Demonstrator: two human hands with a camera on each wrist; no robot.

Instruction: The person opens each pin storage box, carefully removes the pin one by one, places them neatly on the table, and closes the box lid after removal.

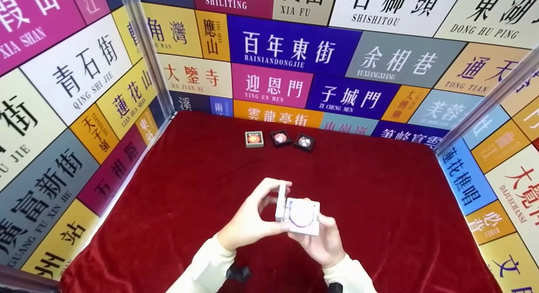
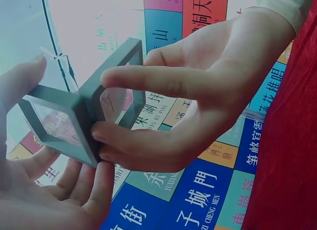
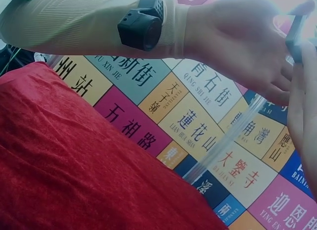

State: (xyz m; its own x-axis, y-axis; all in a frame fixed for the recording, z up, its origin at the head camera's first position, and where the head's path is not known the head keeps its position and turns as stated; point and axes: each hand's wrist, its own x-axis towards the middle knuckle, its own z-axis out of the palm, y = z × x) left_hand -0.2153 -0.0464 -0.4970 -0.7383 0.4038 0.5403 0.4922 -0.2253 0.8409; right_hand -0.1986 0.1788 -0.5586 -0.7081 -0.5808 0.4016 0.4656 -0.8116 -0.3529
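Both hands hold a pale square display case (image 1: pixel 281 200), opened like a book at its hinge, above the table. My left hand (image 1: pixel 251 219) grips the raised left half between thumb and fingers. The right hand (image 1: pixel 324 242) holds the right half from below and the side. A pale round disc (image 1: pixel 302 214) lies in that right half. In the left wrist view, both halves appear as grey frames (image 2: pixel 91 151) with clear windows, and right-hand fingers (image 2: pixel 148 80) lie across one. Only the case's edge (image 3: pixel 295 39) shows in the right wrist view.
Dark red cloth (image 1: pixel 202 179) covers the table. Toward its back stand three small square cases: a pale one (image 1: pixel 254 139) and two black ones (image 1: pixel 281 137), (image 1: pixel 304 142), with colourful round contents. Panels with printed place names (image 1: pixel 290 44) enclose the table at the back and sides.
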